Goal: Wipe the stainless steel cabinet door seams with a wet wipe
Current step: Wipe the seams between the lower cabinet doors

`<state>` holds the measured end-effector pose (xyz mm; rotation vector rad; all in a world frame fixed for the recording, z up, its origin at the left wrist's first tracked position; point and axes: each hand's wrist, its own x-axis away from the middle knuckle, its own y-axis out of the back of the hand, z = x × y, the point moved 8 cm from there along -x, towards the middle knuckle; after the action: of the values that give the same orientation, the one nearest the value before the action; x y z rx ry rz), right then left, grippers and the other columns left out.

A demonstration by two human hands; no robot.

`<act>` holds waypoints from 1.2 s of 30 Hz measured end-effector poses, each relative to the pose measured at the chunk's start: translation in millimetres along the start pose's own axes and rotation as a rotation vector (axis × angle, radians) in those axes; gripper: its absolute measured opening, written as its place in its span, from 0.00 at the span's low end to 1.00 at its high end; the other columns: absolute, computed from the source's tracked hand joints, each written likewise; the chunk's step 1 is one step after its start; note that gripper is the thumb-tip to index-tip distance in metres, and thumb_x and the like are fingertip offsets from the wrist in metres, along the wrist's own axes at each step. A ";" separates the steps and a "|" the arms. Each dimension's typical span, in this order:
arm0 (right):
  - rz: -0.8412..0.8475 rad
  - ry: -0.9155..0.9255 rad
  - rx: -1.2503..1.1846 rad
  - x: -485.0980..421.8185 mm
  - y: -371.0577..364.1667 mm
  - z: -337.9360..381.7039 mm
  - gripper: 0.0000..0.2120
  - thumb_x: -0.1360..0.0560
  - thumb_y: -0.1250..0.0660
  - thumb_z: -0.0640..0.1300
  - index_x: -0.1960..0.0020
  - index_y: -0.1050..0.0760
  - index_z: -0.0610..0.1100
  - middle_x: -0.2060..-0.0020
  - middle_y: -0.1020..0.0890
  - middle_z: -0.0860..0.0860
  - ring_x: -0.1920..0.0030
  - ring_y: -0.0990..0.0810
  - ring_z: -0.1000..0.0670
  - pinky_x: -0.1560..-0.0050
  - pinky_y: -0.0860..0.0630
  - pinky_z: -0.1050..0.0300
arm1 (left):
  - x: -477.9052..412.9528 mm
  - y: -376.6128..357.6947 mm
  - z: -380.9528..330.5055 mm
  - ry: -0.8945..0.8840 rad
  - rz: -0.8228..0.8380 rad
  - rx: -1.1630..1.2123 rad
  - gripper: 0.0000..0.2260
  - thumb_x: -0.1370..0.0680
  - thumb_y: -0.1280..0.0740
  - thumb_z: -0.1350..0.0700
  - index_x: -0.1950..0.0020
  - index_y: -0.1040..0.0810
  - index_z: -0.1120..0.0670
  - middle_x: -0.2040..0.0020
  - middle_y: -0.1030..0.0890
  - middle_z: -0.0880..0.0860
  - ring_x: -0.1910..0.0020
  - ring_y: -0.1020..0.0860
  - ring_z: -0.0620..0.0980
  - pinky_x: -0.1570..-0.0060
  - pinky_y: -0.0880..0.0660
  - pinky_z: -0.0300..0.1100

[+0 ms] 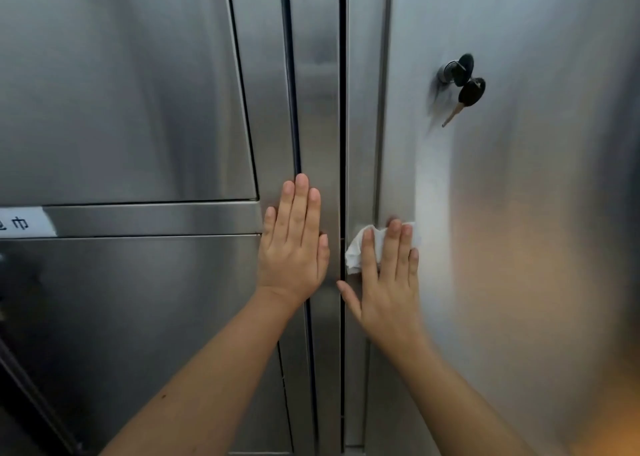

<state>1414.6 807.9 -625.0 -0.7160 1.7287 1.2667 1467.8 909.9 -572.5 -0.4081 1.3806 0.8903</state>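
Observation:
Stainless steel cabinet doors fill the view. A dark vertical seam point(343, 109) runs between the middle strip and the right door point(519, 213). My right hand point(389, 282) lies flat with straight fingers and presses a crumpled white wet wipe point(356, 251) against the right door's edge, just right of the seam. My left hand point(294, 244) rests flat with straight fingers on the steel strip left of the seam, over a second narrow seam point(291, 92).
A lock with a black key in it and a second black key hanging from it point(462, 78) sits on the right door, above my right hand. A white label with dark characters point(24, 225) is stuck on the horizontal bar at the left.

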 end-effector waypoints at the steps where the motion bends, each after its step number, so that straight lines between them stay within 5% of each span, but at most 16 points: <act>1: 0.003 0.003 -0.003 -3.1 2.0 1.2 0.36 0.23 0.48 0.61 0.27 0.49 0.36 0.28 0.66 0.37 0.26 0.62 0.38 0.27 0.57 0.44 | 0.0 0.1 0.0 0.001 0.000 -0.004 0.27 0.21 0.53 0.53 0.24 0.59 0.58 0.24 0.63 0.53 0.25 0.57 0.51 0.28 0.53 0.50; 5: -0.121 -0.019 -0.056 -42.8 27.1 -1.9 0.35 0.23 0.47 0.61 0.29 0.42 0.34 0.30 0.49 0.32 0.29 0.50 0.34 0.28 0.53 0.44 | -0.2 0.5 0.2 0.002 0.004 0.010 0.28 0.21 0.53 0.53 0.24 0.60 0.58 0.24 0.64 0.52 0.25 0.57 0.51 0.29 0.51 0.50; 8: -0.195 -0.033 -0.073 -71.5 38.7 -9.2 0.35 0.22 0.48 0.61 0.28 0.41 0.33 0.30 0.46 0.32 0.29 0.49 0.35 0.28 0.53 0.43 | -0.1 0.5 0.2 0.002 0.001 0.004 0.27 0.20 0.53 0.53 0.24 0.59 0.58 0.24 0.63 0.53 0.25 0.57 0.51 0.28 0.51 0.50; 18: -0.004 0.068 0.015 4.9 0.8 -0.3 0.34 0.23 0.46 0.61 0.28 0.42 0.36 0.27 0.65 0.37 0.26 0.63 0.39 0.26 0.59 0.45 | 1.1 -2.9 0.7 0.003 0.008 -0.002 0.26 0.20 0.55 0.53 0.24 0.58 0.59 0.24 0.62 0.53 0.25 0.56 0.51 0.28 0.52 0.50; 25: -0.189 0.007 -0.055 -61.1 34.0 -8.8 0.35 0.23 0.47 0.61 0.28 0.42 0.34 0.30 0.42 0.32 0.29 0.47 0.36 0.29 0.47 0.42 | 20.0 -7.0 -3.8 -0.031 0.021 -0.034 0.26 0.20 0.55 0.53 0.24 0.58 0.60 0.24 0.61 0.55 0.25 0.55 0.52 0.28 0.54 0.49; 33: -0.066 0.003 0.005 -0.3 -0.4 -1.9 0.37 0.24 0.45 0.63 0.27 0.44 0.36 0.29 0.50 0.35 0.26 0.62 0.40 0.27 0.56 0.45 | 32.8 -9.9 -7.0 -0.008 -0.012 -0.021 0.26 0.20 0.53 0.55 0.24 0.57 0.60 0.24 0.60 0.54 0.25 0.54 0.52 0.28 0.52 0.50; 36: -0.063 0.012 0.009 19.3 -12.7 0.8 0.37 0.23 0.46 0.62 0.27 0.46 0.36 0.27 0.61 0.37 0.26 0.63 0.40 0.27 0.58 0.45 | 51.1 -14.1 -12.2 0.012 -0.021 -0.023 0.25 0.20 0.53 0.55 0.24 0.56 0.59 0.24 0.59 0.54 0.25 0.53 0.52 0.28 0.52 0.50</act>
<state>1416.3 805.3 -647.9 -0.7678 1.7072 1.2134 1467.3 907.8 -626.9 -0.4449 1.3757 0.8883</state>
